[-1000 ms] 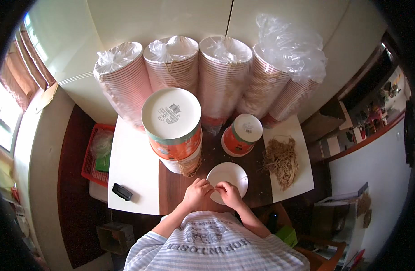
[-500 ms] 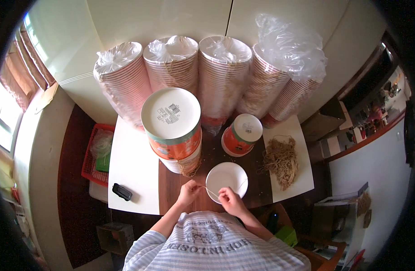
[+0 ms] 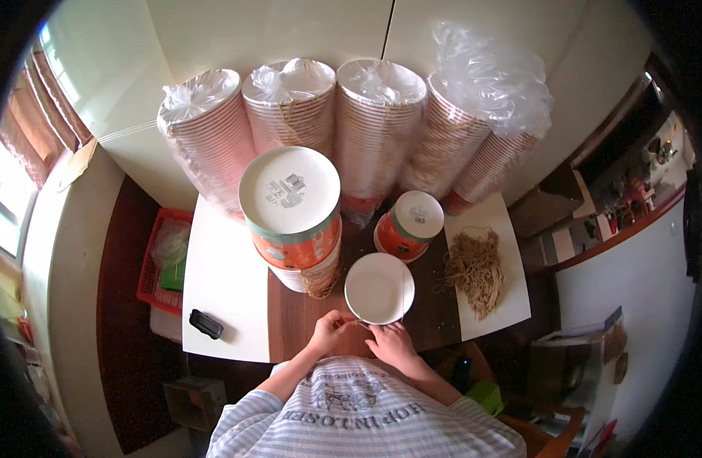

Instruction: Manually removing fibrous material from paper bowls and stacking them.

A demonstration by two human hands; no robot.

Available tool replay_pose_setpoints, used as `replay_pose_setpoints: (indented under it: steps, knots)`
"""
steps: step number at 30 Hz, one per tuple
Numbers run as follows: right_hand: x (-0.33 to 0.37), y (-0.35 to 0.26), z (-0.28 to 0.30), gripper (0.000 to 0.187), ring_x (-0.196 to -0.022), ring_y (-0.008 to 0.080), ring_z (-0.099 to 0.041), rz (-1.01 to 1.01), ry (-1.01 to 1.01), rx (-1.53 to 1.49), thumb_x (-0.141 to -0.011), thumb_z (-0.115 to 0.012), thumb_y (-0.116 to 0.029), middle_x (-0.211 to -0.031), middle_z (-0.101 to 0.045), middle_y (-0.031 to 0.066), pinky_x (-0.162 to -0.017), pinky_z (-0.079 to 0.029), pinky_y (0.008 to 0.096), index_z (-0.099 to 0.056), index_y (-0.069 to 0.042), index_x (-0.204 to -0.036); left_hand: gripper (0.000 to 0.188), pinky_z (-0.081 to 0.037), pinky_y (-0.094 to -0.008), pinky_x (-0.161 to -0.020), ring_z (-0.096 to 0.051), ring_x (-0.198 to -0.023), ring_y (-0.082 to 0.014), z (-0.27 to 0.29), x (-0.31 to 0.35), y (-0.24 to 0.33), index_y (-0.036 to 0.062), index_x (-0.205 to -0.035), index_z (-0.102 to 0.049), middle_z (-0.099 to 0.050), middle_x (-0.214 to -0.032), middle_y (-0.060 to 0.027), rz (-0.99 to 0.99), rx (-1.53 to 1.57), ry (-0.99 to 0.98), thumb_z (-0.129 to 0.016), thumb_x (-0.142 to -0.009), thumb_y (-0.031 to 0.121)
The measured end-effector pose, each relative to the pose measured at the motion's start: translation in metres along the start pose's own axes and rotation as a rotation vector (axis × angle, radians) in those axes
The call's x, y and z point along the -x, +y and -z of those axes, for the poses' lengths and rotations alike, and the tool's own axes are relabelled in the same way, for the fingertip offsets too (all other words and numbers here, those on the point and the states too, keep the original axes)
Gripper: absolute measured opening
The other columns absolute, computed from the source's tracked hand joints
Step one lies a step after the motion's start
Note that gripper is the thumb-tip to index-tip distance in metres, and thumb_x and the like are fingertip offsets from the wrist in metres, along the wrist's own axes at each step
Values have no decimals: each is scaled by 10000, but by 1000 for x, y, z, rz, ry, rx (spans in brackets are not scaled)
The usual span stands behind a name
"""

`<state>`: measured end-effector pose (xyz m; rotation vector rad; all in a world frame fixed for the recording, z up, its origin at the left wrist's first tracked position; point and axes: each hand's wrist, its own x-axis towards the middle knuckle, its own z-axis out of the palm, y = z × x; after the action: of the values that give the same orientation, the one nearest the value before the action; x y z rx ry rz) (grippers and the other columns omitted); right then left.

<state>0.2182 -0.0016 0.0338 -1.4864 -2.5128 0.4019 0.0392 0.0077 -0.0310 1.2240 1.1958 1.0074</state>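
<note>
A small stack of upside-down paper bowls with a white bottom (image 3: pixel 379 288) stands on the wooden table in front of me. My left hand (image 3: pixel 329 330) and my right hand (image 3: pixel 391 343) are close together at its near rim, fingers pinched around a thin rubber band stretched between them. A tall stack of orange and green bowls (image 3: pixel 291 206) stands to the left. A shorter upside-down stack (image 3: pixel 407 225) stands behind. A pile of tan rubber bands (image 3: pixel 474 269) lies on a white board at the right.
Several tall bagged stacks of paper bowls (image 3: pixel 378 130) line the wall behind the table. A small black object (image 3: pixel 206 324) lies on the white surface at the left. A red basket (image 3: pixel 164 259) sits lower left, beyond the table edge.
My hands moved apart off the bowl's top, then came back together at its near rim with the band between them.
</note>
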Motion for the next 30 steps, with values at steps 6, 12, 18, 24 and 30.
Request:
replay_pose_setpoints:
  steps: [6,12,18,24,30]
  knots:
    - [-6,-6,-11,87,-699,221,-570,104,106,-230,-745,-564,-172,-689,-588,64,-710,-401,344,-568,-86,-741,177,-437,-212,-639,-522,-714,-80,1,-2,-6,5,-959,-558,-573,-801,-9,134,110,-40,-569,-797,77]
    - [-6,-7,-23,98,-674,225,-559,92,122,-190,-740,-557,-158,-667,-578,66,-686,-398,347,-554,-78,-683,131,-418,-228,-690,-512,-772,-84,3,1,-3,20,-919,-567,-576,-839,-13,448,344,-232,-507,-836,101]
    - [-9,-5,-26,96,-675,223,-558,78,130,-176,-743,-540,-148,-661,-577,64,-683,-393,346,-564,-84,-676,89,-415,-205,-642,-508,-700,-75,-1,3,2,37,-857,-593,-584,-803,-6,415,466,-247,-533,-830,96]
    - [-9,-2,-26,102,-710,185,-558,120,8,-115,-719,-505,-147,-657,-580,20,-721,-370,343,-585,-105,-669,75,-411,-205,-542,-517,-631,-79,0,-4,12,44,-795,-597,-571,-698,7,711,684,-158,-550,-821,97]
    - [-8,3,-25,112,-730,169,-554,114,-42,-99,-694,-479,-115,-671,-581,3,-755,-348,353,-588,-118,-669,62,-379,-193,-491,-496,-579,-64,4,-21,-6,46,-806,-614,-582,-693,6,650,626,-174,-568,-804,87]
